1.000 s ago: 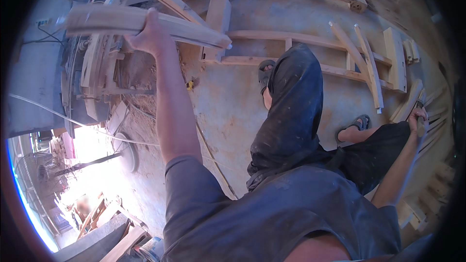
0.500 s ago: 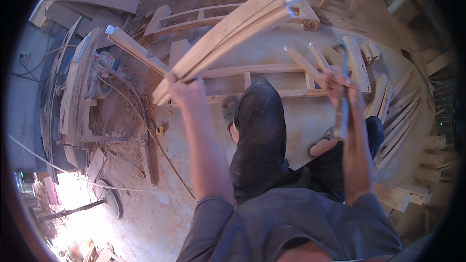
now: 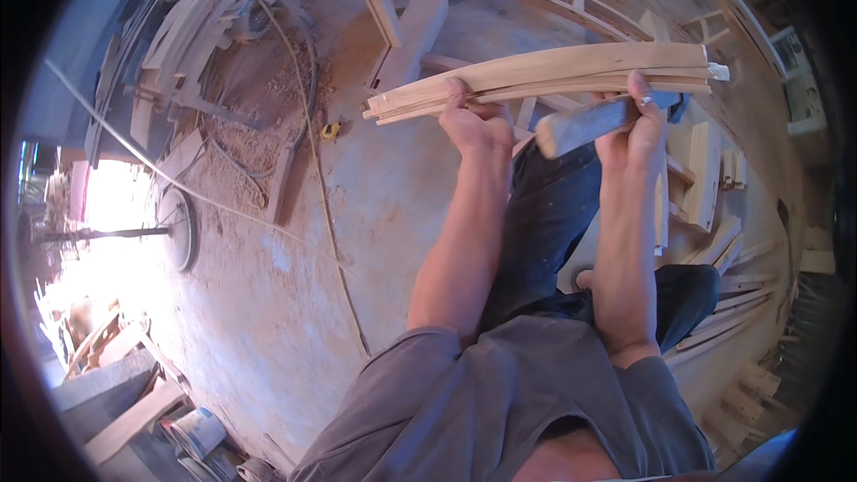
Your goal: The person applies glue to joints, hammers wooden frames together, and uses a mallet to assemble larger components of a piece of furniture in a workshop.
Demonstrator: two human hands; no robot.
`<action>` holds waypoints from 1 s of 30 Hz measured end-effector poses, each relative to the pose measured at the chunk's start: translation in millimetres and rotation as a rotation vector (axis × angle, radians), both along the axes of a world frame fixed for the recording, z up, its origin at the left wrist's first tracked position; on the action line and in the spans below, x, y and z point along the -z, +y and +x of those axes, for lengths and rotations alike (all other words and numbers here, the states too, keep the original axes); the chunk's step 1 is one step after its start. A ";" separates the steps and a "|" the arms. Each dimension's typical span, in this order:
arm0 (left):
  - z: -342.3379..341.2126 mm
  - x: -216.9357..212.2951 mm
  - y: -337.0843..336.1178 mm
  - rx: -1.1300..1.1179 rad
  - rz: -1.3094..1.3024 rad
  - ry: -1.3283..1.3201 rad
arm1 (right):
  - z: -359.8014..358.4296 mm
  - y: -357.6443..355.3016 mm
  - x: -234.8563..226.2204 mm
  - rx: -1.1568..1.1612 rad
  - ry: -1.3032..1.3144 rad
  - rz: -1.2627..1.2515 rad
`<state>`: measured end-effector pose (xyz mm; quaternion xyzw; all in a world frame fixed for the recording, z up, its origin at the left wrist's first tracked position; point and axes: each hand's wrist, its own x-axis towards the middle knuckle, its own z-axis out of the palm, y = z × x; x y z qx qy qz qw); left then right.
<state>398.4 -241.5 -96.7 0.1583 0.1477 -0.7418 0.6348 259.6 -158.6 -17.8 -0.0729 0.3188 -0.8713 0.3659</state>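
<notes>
A bundle of long, slightly curved pale wooden slats [image 3: 553, 71] is held level in front of me, above my lap. My left hand [image 3: 473, 120] grips the bundle near its left end, fingers wrapped over the top. My right hand [image 3: 638, 120] is closed on the wooden handle of a tool [image 3: 580, 125] that points left below the slats, and its fingertips reach up onto the bundle near the right end. My legs in dark trousers [image 3: 553, 232] lie below the hands.
Dusty concrete floor [image 3: 357, 241] with a cable [image 3: 312, 125] running across it and a small yellow tape measure [image 3: 331, 130]. Wooden frames and planks [image 3: 402, 27] lie ahead, more cut pieces [image 3: 714, 170] at the right. Sawdust and timber pile [image 3: 214, 80] at the left.
The slat bundle has swung down from a steep tilt to nearly level. My right hand, with the tool handle, has come up to the bundle's right end. The view has turned left.
</notes>
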 end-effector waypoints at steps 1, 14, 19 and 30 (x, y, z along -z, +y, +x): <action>4.5 1.1 0.3 -0.002 -0.049 0.007 | -4.0 -5.9 3.6 0.005 -0.013 -0.024; 86.1 -98.7 -7.5 0.045 -1.213 -1.720 | -2.7 -28.7 -6.8 -0.052 0.203 0.030; 82.4 -114.6 -83.5 0.897 -1.413 -1.248 | 73.2 -57.7 -52.1 -0.285 0.386 0.073; 187.9 -76.0 -166.9 -0.022 -0.773 -1.233 | 57.0 -51.4 -25.2 -0.449 0.653 0.065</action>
